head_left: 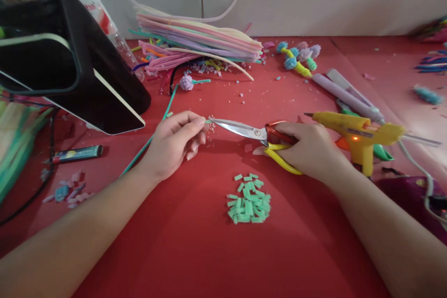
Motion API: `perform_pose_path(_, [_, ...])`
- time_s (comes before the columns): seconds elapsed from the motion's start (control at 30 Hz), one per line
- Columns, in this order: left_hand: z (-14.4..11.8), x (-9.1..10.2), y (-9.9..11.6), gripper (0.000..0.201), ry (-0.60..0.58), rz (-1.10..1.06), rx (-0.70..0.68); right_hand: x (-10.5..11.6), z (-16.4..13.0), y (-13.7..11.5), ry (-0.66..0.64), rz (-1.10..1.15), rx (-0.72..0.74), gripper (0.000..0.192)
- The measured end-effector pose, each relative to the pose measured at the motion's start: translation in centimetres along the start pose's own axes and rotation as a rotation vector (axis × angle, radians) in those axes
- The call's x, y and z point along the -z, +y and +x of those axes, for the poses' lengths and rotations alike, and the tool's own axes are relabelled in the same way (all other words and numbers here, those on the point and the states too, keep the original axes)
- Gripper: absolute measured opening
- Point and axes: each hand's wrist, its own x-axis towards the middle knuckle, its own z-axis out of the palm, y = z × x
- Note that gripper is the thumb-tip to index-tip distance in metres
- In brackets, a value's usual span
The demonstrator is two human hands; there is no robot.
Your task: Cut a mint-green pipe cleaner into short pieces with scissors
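Observation:
My right hand (pixel 309 151) grips a pair of scissors (pixel 240 129) with one red and one yellow handle; the blades point left and look nearly closed. Their tips meet a small green piece of pipe cleaner (pixel 208 121) pinched between the thumb and fingers of my left hand (pixel 179 142). Pale trimmings are scattered around the tips. Below the scissors lies a pile of short green pieces (pixel 248 200) on the red tabletop (pixel 195 242). A long teal pipe cleaner (pixel 139 152) runs behind my left wrist.
A yellow glue gun (pixel 359 130) with a lit orange light stands at right, beside a lilac flat iron (pixel 344 93). Bundled pastel pipe cleaners (pixel 202 39) lie at the back. A black tumbler (pixel 118 65) and a device in a black holder (pixel 38 63) crowd the left.

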Motion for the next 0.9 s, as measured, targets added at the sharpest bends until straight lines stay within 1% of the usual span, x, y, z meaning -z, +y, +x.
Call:
perform_pose_path(0.13, [0.05,0.02,0.07,0.018,-0.002,-0.014,0.023,0.02,-0.14,0.22,-0.013,0.006,-0.017,0.070])
perform_pose_path(0.23, [0.07,0.05,0.06,0.021,0.002,-0.018,0.040,0.04,-0.23,0.34,-0.018,0.025,0.023,0.068])
perform_pose_path(0.37, [0.13,0.09,0.01,0.025,0.009,-0.014,0.044,-0.02,-0.32,0.43,0.011,0.054,0.077,0.068])
perform_pose_path(0.6, [0.05,0.10,0.11,0.026,-0.001,0.027,0.044,-0.11,-0.42,0.21,0.037,0.029,0.102,0.063])
perform_pose_path(0.9, [0.06,0.05,0.19,0.025,-0.023,0.027,0.033,0.00,-0.31,-0.04,0.027,0.017,0.078,0.061])
